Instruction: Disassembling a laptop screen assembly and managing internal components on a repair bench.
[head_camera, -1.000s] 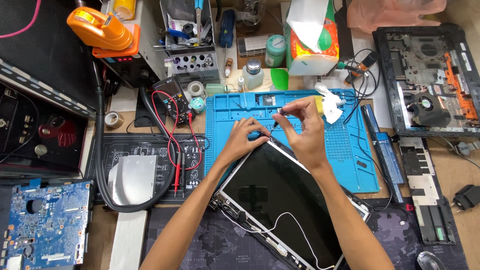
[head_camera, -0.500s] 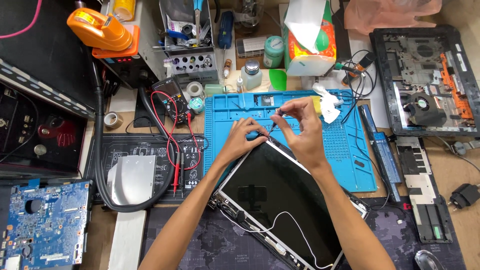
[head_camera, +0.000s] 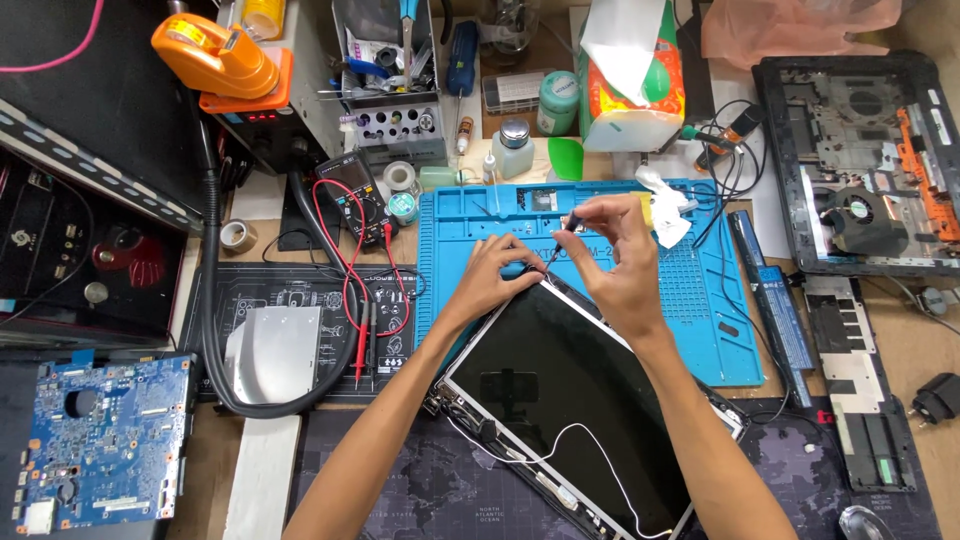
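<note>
Head view: laptop screen panel (head_camera: 570, 410) lying tilted, top corner on blue work mat (head_camera: 700, 320), rest on dark desk mat (head_camera: 400, 490). Right hand (head_camera: 620, 265) w/ fingers pinched shut on small screwdriver (head_camera: 560, 237), tip at panel's top corner. Left hand (head_camera: 492, 275) fingers bent, pressing panel edge. Multimeter (head_camera: 352, 195) to left, laptop base (head_camera: 865, 160) far right.

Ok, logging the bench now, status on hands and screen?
Left hand steadies the screen's top corner. Right hand pinches a small screwdriver there. White cable lies loose across the screen, nothing blocking.
</note>
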